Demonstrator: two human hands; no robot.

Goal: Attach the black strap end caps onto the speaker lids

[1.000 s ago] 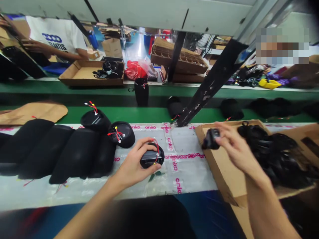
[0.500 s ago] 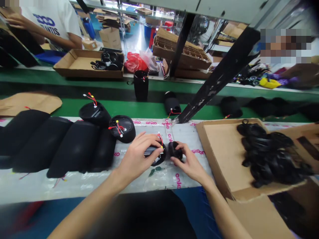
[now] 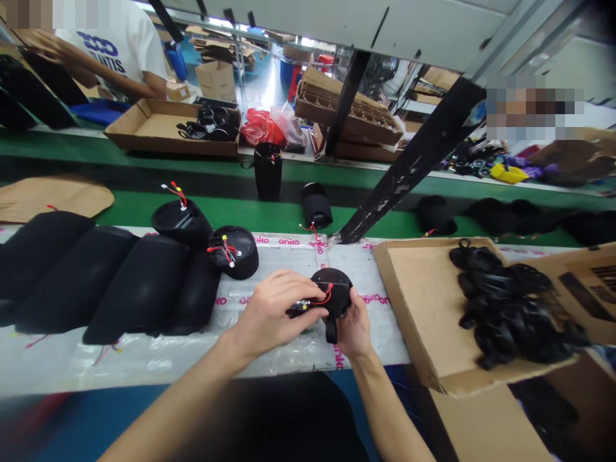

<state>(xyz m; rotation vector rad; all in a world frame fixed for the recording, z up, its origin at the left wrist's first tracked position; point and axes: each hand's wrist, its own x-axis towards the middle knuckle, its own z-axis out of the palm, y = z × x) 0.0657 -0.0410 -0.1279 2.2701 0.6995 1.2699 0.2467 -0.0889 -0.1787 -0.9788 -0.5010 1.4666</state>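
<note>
My left hand (image 3: 269,314) wraps over a black round speaker body (image 3: 332,289) with red and yellow wires at its open end, pressing it to the taped bench top (image 3: 289,359). My right hand (image 3: 353,327) grips the same speaker from the right side, together with a small black part whose strap hangs below my fingers. To the left lie several black speaker bodies (image 3: 139,289) side by side, two of them with wired ends turned up (image 3: 233,250).
A cardboard tray (image 3: 423,308) at my right holds a heap of black parts (image 3: 510,308). Beyond the bench runs a green conveyor (image 3: 231,212) carrying black speakers. A slanted black post (image 3: 409,167) rises behind. A person in a white shirt (image 3: 115,51) works at far left.
My right hand brought a small black part from the cardboard tray to the speaker in my left hand. The speaker's open end now faces up between both hands.
</note>
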